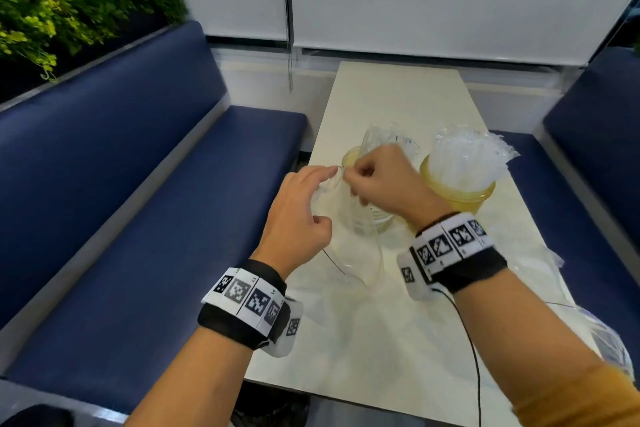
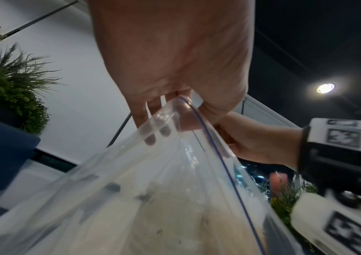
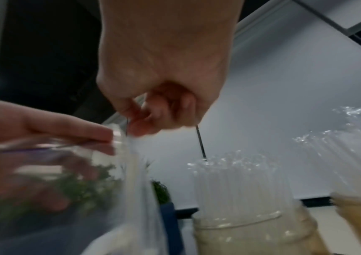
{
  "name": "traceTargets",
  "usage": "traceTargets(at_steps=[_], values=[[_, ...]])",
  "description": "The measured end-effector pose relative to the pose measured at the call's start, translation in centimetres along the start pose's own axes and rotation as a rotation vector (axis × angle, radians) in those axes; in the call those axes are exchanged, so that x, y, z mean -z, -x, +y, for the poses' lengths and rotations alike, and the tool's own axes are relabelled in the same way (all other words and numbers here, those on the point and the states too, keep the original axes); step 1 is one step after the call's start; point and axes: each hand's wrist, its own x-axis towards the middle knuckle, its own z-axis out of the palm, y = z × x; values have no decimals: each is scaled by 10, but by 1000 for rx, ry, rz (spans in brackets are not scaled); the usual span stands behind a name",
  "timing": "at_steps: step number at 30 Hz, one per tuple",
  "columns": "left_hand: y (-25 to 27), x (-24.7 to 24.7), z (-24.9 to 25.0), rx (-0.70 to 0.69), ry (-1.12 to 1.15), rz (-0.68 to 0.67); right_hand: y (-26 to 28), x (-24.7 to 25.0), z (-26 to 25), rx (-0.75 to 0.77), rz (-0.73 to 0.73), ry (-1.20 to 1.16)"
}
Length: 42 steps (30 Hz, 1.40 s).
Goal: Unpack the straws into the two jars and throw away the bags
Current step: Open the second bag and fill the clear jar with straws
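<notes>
A clear zip bag [image 1: 356, 246] with a blue seal line hangs above the table, held at its top edge by both hands. My left hand [image 1: 323, 191] pinches one side of the mouth [image 2: 181, 110]. My right hand [image 1: 349, 177] pinches the other side [image 3: 140, 124]. I see no straws inside the bag [image 2: 175, 198]. Behind the hands stand two yellowish jars. The left jar [image 1: 381, 218] is partly hidden and holds wrapped straws [image 3: 240, 186]. The right jar [image 1: 460, 194] is packed with wrapped straws [image 1: 467, 156].
The cream table [image 1: 398, 340] is narrow, with blue benches [image 1: 156, 218] on both sides. More crumpled clear plastic [image 1: 606, 333] lies at the table's right edge near my right forearm. Plants [image 1: 52, 10] stand behind the left bench. A thin black cable [image 1: 474, 357] trails from my right wrist.
</notes>
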Motion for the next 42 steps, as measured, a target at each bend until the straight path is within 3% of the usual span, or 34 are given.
traceTargets(at_steps=[2,3,6,9,14,25,30,36,39,42], values=[[0,0,3,-25,-63,-5,18,-19,-3,-146,-303,-27],[1,0,6,-35,-73,-13,23,-31,1,-163,-388,75],[7,-1,12,-54,-53,-53,37,-67,9,-194,-564,439],[15,0,15,-88,-45,-42,47,-88,17,-282,-692,599],[29,-1,10,-102,-112,-28,51,-106,28,-275,-703,737],[42,5,-2,-82,-142,-64,49,-103,13,-374,-752,660],[41,10,2,-76,-230,-107,45,-77,-5,-376,-789,637],[34,3,11,-62,-330,-200,35,-39,-40,-235,-781,843],[33,-4,10,-44,-316,-253,32,-17,-56,-243,-752,817],[34,-16,11,-3,-241,-201,32,2,-73,-219,-699,761]])
